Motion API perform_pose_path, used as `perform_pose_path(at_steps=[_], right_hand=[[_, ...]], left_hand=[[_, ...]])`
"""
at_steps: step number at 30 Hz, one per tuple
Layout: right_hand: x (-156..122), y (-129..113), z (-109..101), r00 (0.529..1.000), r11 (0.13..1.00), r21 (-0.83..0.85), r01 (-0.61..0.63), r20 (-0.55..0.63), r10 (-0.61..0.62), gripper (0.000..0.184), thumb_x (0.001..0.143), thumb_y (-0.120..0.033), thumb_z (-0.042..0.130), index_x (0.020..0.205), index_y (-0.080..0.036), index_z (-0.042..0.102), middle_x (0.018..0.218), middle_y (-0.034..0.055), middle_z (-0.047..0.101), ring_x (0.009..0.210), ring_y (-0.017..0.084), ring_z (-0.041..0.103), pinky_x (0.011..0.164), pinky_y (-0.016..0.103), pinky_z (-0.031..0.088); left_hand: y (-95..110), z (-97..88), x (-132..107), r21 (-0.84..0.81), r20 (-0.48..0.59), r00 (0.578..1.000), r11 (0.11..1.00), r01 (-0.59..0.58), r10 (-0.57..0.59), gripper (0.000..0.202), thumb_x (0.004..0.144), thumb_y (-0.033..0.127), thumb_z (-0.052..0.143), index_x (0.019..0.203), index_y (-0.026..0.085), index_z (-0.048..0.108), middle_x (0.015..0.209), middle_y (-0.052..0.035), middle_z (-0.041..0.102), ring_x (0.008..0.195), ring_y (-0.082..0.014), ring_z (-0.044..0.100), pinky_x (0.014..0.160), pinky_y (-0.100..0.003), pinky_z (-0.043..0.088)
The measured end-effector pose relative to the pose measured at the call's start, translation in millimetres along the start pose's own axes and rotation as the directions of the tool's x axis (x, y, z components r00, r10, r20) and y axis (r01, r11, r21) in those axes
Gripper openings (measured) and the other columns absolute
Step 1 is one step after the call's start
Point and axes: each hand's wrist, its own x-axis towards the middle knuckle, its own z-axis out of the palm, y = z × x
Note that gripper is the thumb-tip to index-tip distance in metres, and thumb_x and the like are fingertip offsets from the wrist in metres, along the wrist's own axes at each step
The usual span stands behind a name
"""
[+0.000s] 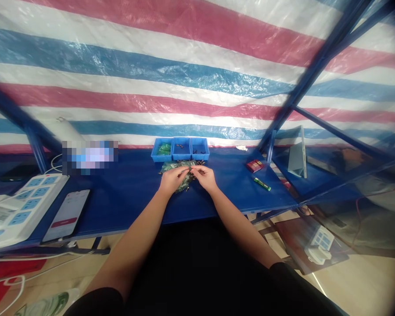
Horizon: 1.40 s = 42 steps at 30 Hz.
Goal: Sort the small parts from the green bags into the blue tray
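My left hand (174, 179) and my right hand (204, 177) meet over a heap of small green and dark pieces (183, 188) on the blue table. The fingertips of both hands are pinched close together, almost touching. Whatever lies between them is too small to make out. Just behind the heap stand three blue bins side by side. Green pieces fill part of the left bin (154, 156), while the middle bin (181, 156) and the right bin (200, 156) each hold a few small dark parts. My fingers hide part of the heap.
On the left of the blue table (125, 193) lie a phone (67, 215) and a large white power strip (33, 204). To the right are a red box (254, 165) and a green tube (262, 184). A blue frame post (270, 147) rises behind them, before a striped sheet (184, 74).
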Motion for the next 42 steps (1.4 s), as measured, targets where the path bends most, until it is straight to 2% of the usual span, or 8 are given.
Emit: perform_pose_path(at_steps=[7,13,20,30,33,36,38,42], right_hand=[[1.0,4.3,-0.3,1.000,1.000,0.007,-0.004,-0.021,0.004,0.031,0.073,-0.046,0.074,0.091,-0.020,0.075,0.080,0.0044,0.073,0.066,0.017,0.066,0.066,0.032,0.056],[2.1,1.8,-0.4,0.998,0.995,0.090,-0.046,-0.034,0.049,0.033,0.072,-0.047,0.074,0.091,-0.020,0.074,0.080,0.0041,0.074,0.065,0.017,0.066,0.064,0.032,0.055],[6.7,0.0,-3.6,0.986,0.987,0.135,-0.082,-0.131,0.100,0.037,0.069,-0.050,0.075,0.088,-0.018,0.072,0.069,0.0015,0.068,0.053,0.012,0.056,0.047,0.025,0.044],[26.5,3.2,-7.9,0.951,0.973,0.102,-0.207,-0.212,0.225,0.036,0.070,-0.049,0.073,0.084,-0.016,0.070,0.066,0.0024,0.067,0.048,0.011,0.052,0.040,0.025,0.039],[47.7,-5.4,-8.8,0.966,0.983,0.090,-0.160,-0.192,0.175,0.033,0.072,-0.044,0.072,0.087,-0.015,0.071,0.071,0.0038,0.069,0.053,0.012,0.057,0.044,0.023,0.043],[64.2,-12.2,-11.9,0.990,0.994,0.104,-0.027,-0.135,0.040,0.047,0.075,-0.044,0.069,0.115,-0.019,0.066,0.095,0.0056,0.073,0.067,0.014,0.066,0.055,0.025,0.050],[66.2,-9.8,-16.6,0.993,0.999,0.044,-0.019,-0.112,0.024,0.054,0.077,-0.044,0.067,0.126,-0.020,0.061,0.098,0.0060,0.074,0.066,0.015,0.066,0.057,0.026,0.051],[51.1,10.4,-33.3,0.975,0.963,-0.269,-0.029,-0.221,-0.032,0.033,0.084,-0.040,0.057,0.104,-0.018,0.071,0.086,0.0062,0.074,0.075,0.019,0.068,0.077,0.033,0.054]], left_hand=[[0.5,0.3,0.2,0.044,0.024,0.999,0.998,0.047,-0.048,0.024,0.088,0.040,0.063,0.104,0.025,0.073,0.071,0.0003,0.073,0.062,-0.0131,0.067,0.058,-0.023,0.048],[0.4,1.5,-0.5,0.031,0.015,0.998,0.997,0.067,-0.068,0.024,0.089,0.041,0.063,0.102,0.025,0.073,0.069,0.0008,0.071,0.061,-0.0121,0.065,0.059,-0.022,0.046],[2.9,-1.5,-0.1,0.033,0.032,0.997,0.997,0.076,-0.077,0.023,0.091,0.039,0.058,0.099,0.024,0.073,0.065,0.0014,0.069,0.059,-0.0117,0.063,0.058,-0.022,0.043],[4.1,-3.8,0.6,0.055,0.038,0.993,0.993,0.109,-0.111,0.023,0.090,0.039,0.057,0.099,0.024,0.073,0.063,0.0008,0.067,0.060,-0.0134,0.064,0.058,-0.022,0.045],[3.5,-3.5,0.0,0.061,0.042,0.992,0.991,0.115,-0.118,0.023,0.090,0.037,0.057,0.099,0.023,0.073,0.064,0.0008,0.068,0.059,-0.0129,0.064,0.059,-0.023,0.045],[3.4,-3.4,-0.2,0.052,0.036,0.992,0.992,0.117,-0.119,0.023,0.091,0.037,0.056,0.099,0.023,0.072,0.064,0.0010,0.068,0.059,-0.0125,0.063,0.059,-0.023,0.044],[3.7,-3.6,0.0,0.050,0.032,0.992,0.992,0.118,-0.120,0.023,0.091,0.038,0.057,0.098,0.023,0.072,0.064,0.0011,0.068,0.058,-0.0124,0.062,0.059,-0.023,0.044],[3.5,-4.1,0.5,0.058,0.038,0.992,0.991,0.120,-0.122,0.022,0.090,0.037,0.057,0.098,0.023,0.072,0.059,0.0019,0.065,0.057,-0.0124,0.062,0.057,-0.022,0.043]])
